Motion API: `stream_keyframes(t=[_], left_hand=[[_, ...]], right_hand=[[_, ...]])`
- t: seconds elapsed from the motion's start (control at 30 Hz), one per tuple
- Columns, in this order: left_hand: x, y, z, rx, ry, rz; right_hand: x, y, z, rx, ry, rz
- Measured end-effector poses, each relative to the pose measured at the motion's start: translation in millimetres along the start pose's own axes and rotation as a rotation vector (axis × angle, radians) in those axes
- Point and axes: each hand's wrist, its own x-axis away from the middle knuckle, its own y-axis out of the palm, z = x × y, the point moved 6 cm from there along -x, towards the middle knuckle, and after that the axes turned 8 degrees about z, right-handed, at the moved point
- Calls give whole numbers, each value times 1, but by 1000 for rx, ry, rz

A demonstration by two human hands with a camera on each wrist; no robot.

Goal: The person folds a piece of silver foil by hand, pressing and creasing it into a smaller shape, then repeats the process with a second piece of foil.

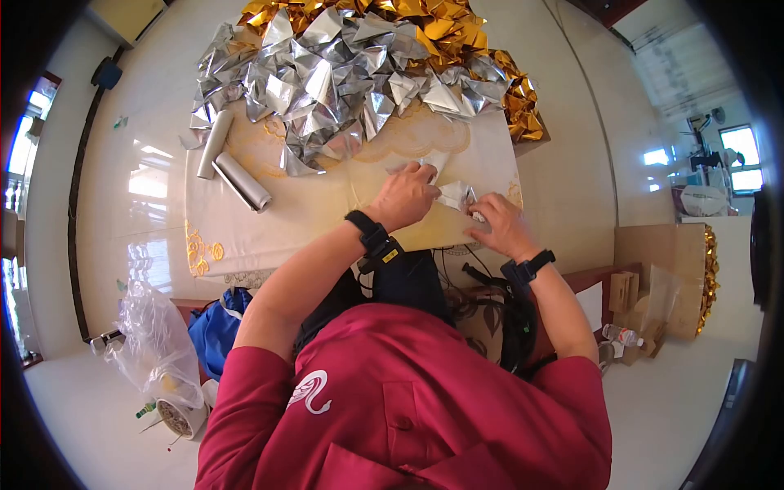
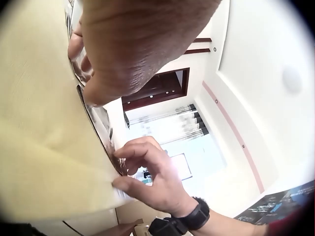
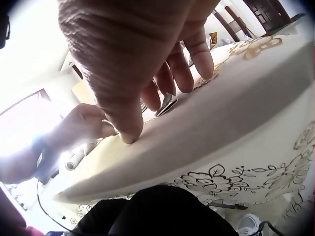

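Note:
A piece of silver foil paper (image 1: 456, 194), partly folded and with a pale side showing, lies near the front of the cloth-covered table. My left hand (image 1: 406, 196) grips its left part, fingers bent and low over the cloth. At its right end is my right hand (image 1: 502, 227), thumb and forefinger curved around the foil edge. Seen from the left wrist, the foil (image 2: 102, 120) runs as a thin strip along the table between both hands. The right wrist view shows a folded foil edge (image 3: 166, 105) beside the right fingers, the thumb down at the cloth.
A large heap of folded silver foil pieces (image 1: 318, 82) covers the table's far side, with gold ones (image 1: 449, 33) behind. Two silver rolls (image 1: 242, 184) lie at the left. Beside the table stand a cardboard box (image 1: 661, 253), a blue bag (image 1: 216, 331) and a plastic bag (image 1: 155, 343).

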Motion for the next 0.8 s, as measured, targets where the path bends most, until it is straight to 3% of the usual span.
stream_keyframes(t=[0.2, 0.53, 0.8], left_hand=[[0, 0, -4, 57, 10, 33], [1, 4, -6, 107, 44, 42], [-3, 12, -14, 131, -54, 72]], right_hand=[[14, 0, -21, 90, -123, -33], [21, -4, -23, 149, -85, 18], [25, 7, -31, 123, -114, 28]])
